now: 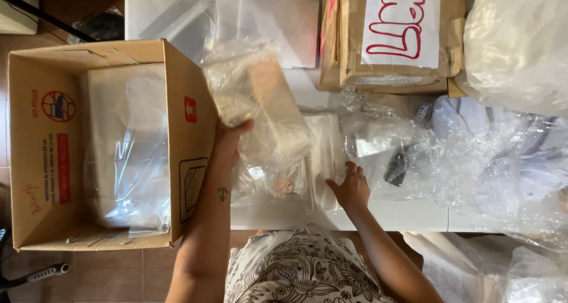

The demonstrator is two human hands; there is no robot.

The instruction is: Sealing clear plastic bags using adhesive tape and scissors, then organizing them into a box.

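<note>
Just right of the open cardboard box point(47, 149), the left hand point(228, 140) grips a clear-bagged tan packet point(260, 111), fingers curled around its lower edge. Further right, the right hand point(350, 188) rests fingers spread on a flat plastic bag point(322, 155) on the white table point(384, 214).

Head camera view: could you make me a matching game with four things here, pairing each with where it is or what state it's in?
Things:
1. Left hand
2. Right hand
3. Open brown cardboard box
4. Closed cardboard box with a white paper label

Places or states:
A. Standing at the table's far edge
B. Holding up a beige item wrapped in clear plastic
C. Beside the table, with plastic-wrapped packs inside
D. Resting on flat clear plastic bags on the white table

Pairs: 1-B, 2-D, 3-C, 4-A
</note>
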